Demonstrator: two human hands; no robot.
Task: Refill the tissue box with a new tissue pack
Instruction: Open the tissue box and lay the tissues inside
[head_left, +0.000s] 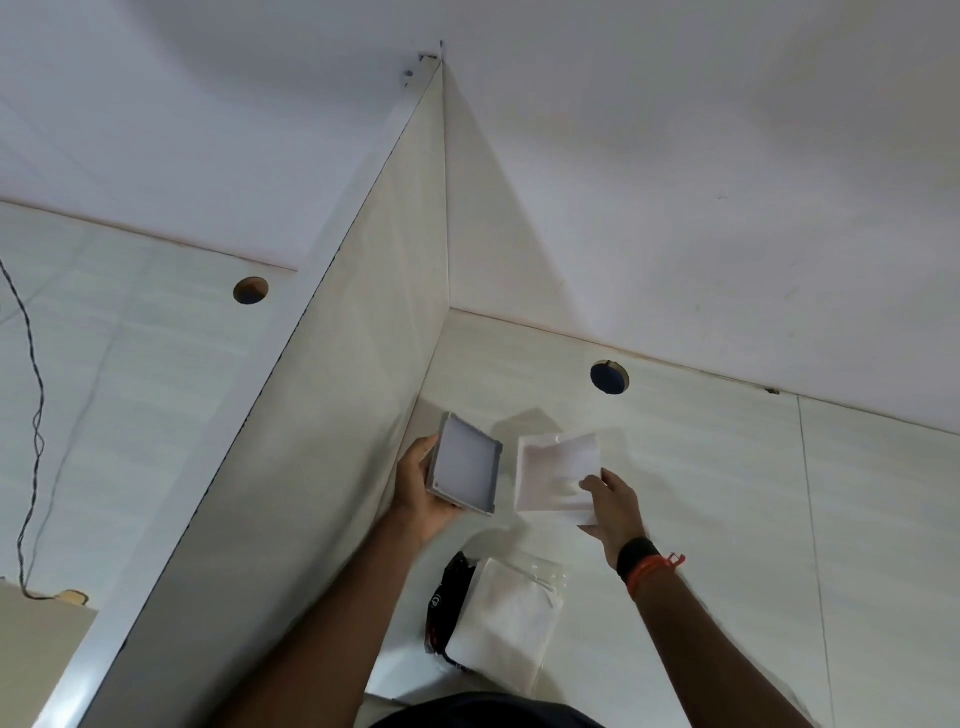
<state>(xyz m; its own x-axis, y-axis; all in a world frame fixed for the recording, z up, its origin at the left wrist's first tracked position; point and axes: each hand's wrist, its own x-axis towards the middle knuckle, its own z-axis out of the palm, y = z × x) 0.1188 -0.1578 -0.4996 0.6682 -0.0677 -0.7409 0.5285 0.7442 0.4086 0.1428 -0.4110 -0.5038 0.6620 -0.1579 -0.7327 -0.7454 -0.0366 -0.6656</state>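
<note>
My left hand (418, 486) holds a shallow grey box part (465, 466), tilted with its hollow white inside facing me, just above the desk. To its right my right hand (613, 506) grips the near right corner of a pale white box part (558, 470), open side up. I cannot tell whether that part rests on the desk. Nearer to me a clear-wrapped pack of white tissues (511, 623) lies flat on the desk, with a black and red wrapper (449, 597) along its left edge.
The pale desk (701, 519) meets a tall divider panel (311, 441) close on the left and a white wall behind. A round cable hole (609, 376) sits behind the boxes. Another hole (251, 289) and a dark cable (32, 415) lie beyond the divider.
</note>
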